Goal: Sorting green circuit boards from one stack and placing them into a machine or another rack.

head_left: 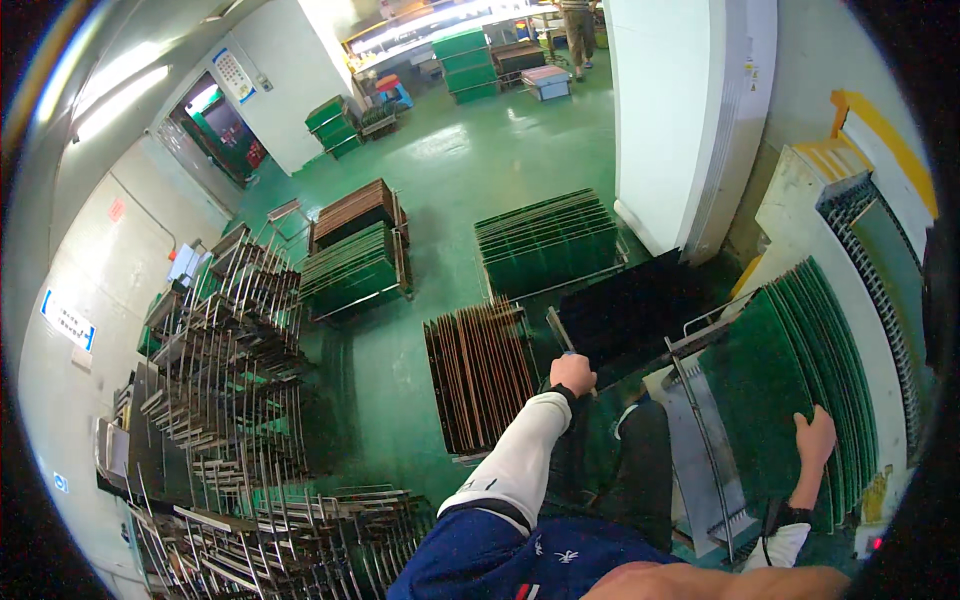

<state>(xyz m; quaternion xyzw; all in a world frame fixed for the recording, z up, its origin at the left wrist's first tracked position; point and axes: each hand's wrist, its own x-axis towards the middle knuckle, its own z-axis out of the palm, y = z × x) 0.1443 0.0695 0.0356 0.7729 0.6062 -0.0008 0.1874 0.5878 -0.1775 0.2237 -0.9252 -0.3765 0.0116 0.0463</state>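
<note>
My left hand [573, 375] is closed round a metal bar [557, 330] at the near end of a rack of black panels [640, 300]. My right hand [816, 440] is at the edge of a green panel [765, 370], thumb on its near face and fingers over the edge. That panel stands upright in a row of several green panels [835, 360] at my right. A metal rack frame [700, 430] with a toothed base plate [705, 470] stands beside them, close to my legs.
A rack of brown panels [480, 375] stands left of my left arm. Beyond it are racks of green panels [548, 235] and more brown panels [352, 215]. Stacked metal rack frames [230, 370] crowd the left wall. A white pillar [665, 120] and a machine [860, 230] stand at the right.
</note>
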